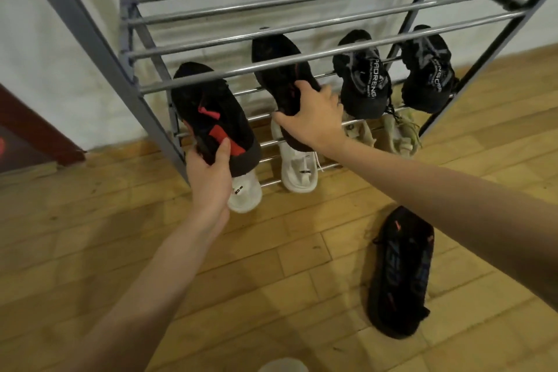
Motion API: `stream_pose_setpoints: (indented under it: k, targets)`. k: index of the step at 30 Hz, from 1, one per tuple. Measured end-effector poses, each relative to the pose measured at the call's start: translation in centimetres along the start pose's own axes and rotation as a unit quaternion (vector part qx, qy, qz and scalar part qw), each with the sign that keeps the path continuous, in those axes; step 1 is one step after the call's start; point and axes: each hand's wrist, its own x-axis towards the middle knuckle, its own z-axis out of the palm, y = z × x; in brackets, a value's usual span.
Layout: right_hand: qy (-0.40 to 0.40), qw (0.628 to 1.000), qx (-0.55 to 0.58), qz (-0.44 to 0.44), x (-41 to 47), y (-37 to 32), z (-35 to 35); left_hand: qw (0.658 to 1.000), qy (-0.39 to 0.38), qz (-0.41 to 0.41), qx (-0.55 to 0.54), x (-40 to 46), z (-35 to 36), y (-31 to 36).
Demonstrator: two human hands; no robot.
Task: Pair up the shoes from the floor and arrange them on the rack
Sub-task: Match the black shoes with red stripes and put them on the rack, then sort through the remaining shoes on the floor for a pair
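Note:
A grey metal shoe rack [302, 36] stands against the white wall. My left hand [210, 178] grips the heel of a black shoe with red marks [208, 112] at the left of the middle shelf. My right hand [314, 121] holds its partner, a black shoe [280, 69], further right on the same shelf. To the right sit two black shoes with white lettering [360, 75] [428, 69]. The bottom shelf carries a white pair [299, 169] [246, 193] and a beige pair [401, 133]. One black shoe with blue lettering [400, 275] lies on the floor.
The top shelf bars of the rack carry nothing. The floor is light wood parquet [271, 266]. A dark red object [27, 133] sits at the left edge by the wall. A pale round thing [283, 365] shows at the bottom edge.

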Motion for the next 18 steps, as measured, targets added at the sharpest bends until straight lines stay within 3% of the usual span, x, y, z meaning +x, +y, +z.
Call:
stream_pose_setpoints:
  k: [4,8,11,15,18]
  targets:
    - [-0.016,1.000,-0.017,-0.010,0.0,0.2,0.5,0.999,-0.012,-0.029,-0.019,-0.3,-1.0,-0.7]
    - [0.000,0.995,0.006,-0.095,-3.2,2.0,-0.2,0.995,0.017,-0.044,-0.093,-2.3,-1.3,-0.4]
    - [0.003,0.986,0.017,-0.164,-7.0,4.9,-0.9,0.998,0.014,-0.068,-0.014,-4.7,-0.9,-2.1]
    - [-0.009,0.988,0.013,-0.153,-12.3,10.7,-1.9,0.972,-0.136,-0.125,0.143,-7.3,1.0,-6.0]
    - [-0.014,0.998,0.013,-0.068,-15.9,16.2,-3.1,0.935,-0.245,-0.100,0.234,-8.7,4.5,-7.4]
